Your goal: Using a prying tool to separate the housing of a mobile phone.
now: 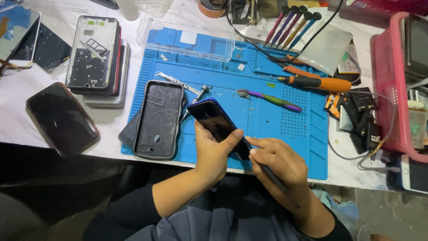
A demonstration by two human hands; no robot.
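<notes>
Right above the near edge of the blue work mat (267,120), the left hand (213,151) holds a dark blue phone (216,121) tilted on its long edge, thumb across the glossy face and fingers behind it. The right hand (278,160) pinches a thin dark tool (274,175), its grip closed around the shaft, fingertips touching the phone's lower end. Just left of the phone lies a black phone case (158,119); an orange screwdriver (314,82) rests farther back on the mat, over the white desk (26,120).
</notes>
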